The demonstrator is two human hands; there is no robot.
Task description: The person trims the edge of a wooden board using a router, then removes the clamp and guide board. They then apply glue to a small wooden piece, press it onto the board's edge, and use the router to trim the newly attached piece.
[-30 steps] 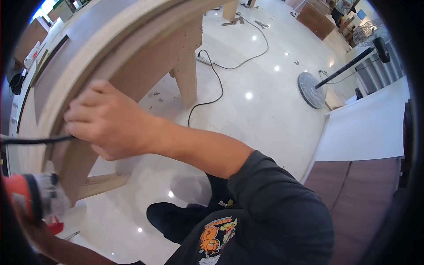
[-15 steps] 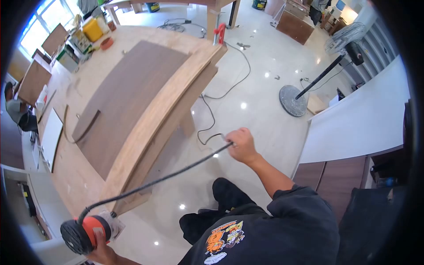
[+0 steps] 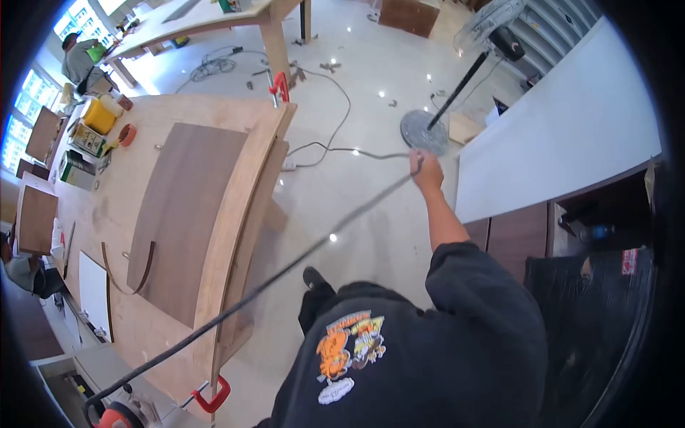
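My right hand (image 3: 428,171) is closed around a black power cord (image 3: 278,273), held out over the floor. The cord stretches taut down to a red-and-black power tool, seemingly a trim router (image 3: 118,417), cut off at the bottom left edge. My left hand is out of sight. Between the hand and the tool, the cord passes over the corner of a workbench (image 3: 160,357). A curved wooden board (image 3: 232,207) lines the bench edge, beside a brown veneer panel (image 3: 189,207). Red clamps grip the edge at its far end (image 3: 280,87) and near end (image 3: 222,396).
A thin bent strip (image 3: 148,267) and a white board (image 3: 93,296) lie on the bench. A yellow container (image 3: 100,116) and cans stand at its far left. A pedestal fan (image 3: 467,89) stands on the floor ahead. Two people are at the left; another cord trails across the floor.
My right hand has moved forward and right, pulling the cord straighter. The tool has dropped toward the bottom left edge, and my left hand has left the view. The camera has shifted.
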